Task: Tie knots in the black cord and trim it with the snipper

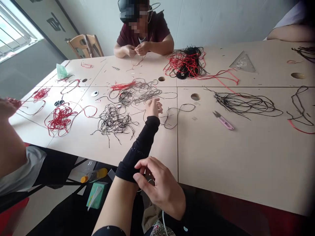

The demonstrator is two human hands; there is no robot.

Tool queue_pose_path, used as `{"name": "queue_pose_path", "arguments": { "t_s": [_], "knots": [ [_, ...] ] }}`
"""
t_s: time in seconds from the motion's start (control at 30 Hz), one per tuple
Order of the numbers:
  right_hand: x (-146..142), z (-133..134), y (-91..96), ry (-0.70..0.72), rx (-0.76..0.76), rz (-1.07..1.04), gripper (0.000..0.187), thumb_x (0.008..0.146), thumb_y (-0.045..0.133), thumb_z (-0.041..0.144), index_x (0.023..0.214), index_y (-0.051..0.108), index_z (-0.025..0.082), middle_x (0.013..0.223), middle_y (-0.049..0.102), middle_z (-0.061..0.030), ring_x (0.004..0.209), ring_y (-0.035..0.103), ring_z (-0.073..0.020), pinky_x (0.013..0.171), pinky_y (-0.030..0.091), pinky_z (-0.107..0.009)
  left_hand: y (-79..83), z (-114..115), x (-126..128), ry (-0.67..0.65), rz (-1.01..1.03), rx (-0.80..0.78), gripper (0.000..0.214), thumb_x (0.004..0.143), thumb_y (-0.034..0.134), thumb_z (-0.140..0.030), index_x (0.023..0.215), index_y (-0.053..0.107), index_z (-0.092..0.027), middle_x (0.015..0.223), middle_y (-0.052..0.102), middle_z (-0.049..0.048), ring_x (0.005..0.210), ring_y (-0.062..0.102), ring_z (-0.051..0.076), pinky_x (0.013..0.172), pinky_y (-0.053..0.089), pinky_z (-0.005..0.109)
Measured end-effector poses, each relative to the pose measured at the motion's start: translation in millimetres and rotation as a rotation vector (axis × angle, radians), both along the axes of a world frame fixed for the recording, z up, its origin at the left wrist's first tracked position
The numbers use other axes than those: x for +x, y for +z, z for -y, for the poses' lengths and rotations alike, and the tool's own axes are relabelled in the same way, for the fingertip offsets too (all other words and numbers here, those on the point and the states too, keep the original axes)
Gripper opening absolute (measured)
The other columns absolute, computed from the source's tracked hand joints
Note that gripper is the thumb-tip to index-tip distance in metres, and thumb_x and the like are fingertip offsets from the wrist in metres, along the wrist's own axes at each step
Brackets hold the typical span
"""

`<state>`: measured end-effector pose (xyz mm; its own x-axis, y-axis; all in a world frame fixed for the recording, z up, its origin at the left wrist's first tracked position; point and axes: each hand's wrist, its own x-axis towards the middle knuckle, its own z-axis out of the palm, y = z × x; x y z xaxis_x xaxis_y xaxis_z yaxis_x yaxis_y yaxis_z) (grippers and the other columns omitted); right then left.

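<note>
My left hand [154, 108] reaches out over the pale table [209, 157] in a black sleeve, fingers spread and holding nothing. It hovers beside a loose tangle of black cord [145, 93], with a smaller black loop [178, 114] just to its right. Another black tangle [113, 121] lies to the left of my wrist. Near the table's edge, my right hand [158, 186] pinches the cuff of the black sleeve [130, 165] on my left forearm. A thin pale thread [145, 186] seems to curve below those fingers.
A co-worker [142, 36] sits opposite, working cord between both hands. Another person's hand [7, 108] enters at the left. Red and black cord heaps [187, 62], pink-handled thread snips [222, 120] and a clear set square [243, 62] lie on the table, which has round holes.
</note>
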<state>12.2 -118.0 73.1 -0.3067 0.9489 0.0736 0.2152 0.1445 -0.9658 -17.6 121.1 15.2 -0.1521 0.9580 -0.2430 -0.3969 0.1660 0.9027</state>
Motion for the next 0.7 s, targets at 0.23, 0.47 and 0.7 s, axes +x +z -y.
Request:
{"name": "queue_pose_path", "arguments": {
  "t_s": [0.23,0.47,0.7],
  "knots": [
    [7.0,-8.7,6.1,0.001,0.03,0.035,0.011,0.093,0.049,0.02,0.082,0.052,0.02,0.081,0.059,-0.0025,0.079,0.056,-0.017,0.071,0.044,-0.03,0.8,0.8,4.8,-0.006,-0.027,-0.007,0.008,0.078,0.054,-0.026,0.078,0.054,-0.017,0.052,0.048,-0.0063,0.037,0.042,0.006,0.04,0.029,0.019],
    [21.4,-29.5,2.6,0.007,-0.225,-0.149,0.016,0.096,0.048,0.034,0.087,0.051,0.021,0.07,0.06,0.0011,0.056,0.05,-0.0124,0.055,0.04,-0.026,7.1,-6.0,0.7,-0.028,-0.074,-0.034,0.007,0.081,0.051,-0.022,0.078,0.054,-0.017,0.051,0.048,-0.0067,0.037,0.043,0.007,0.04,0.03,0.019],
    [92.5,-175.3,10.9,-0.545,-0.258,-0.636,0.015,0.093,0.056,0.026,0.08,0.052,0.02,0.067,0.059,0.005,0.049,0.046,-0.0058,0.046,0.037,-0.017,57.8,50.1,22.5,-0.055,-0.114,0.146,0.018,0.084,0.057,-0.023,0.068,0.048,-0.021,0.051,0.044,-0.0073,0.042,0.037,0.007,0.039,0.024,0.02]
  ]
}}
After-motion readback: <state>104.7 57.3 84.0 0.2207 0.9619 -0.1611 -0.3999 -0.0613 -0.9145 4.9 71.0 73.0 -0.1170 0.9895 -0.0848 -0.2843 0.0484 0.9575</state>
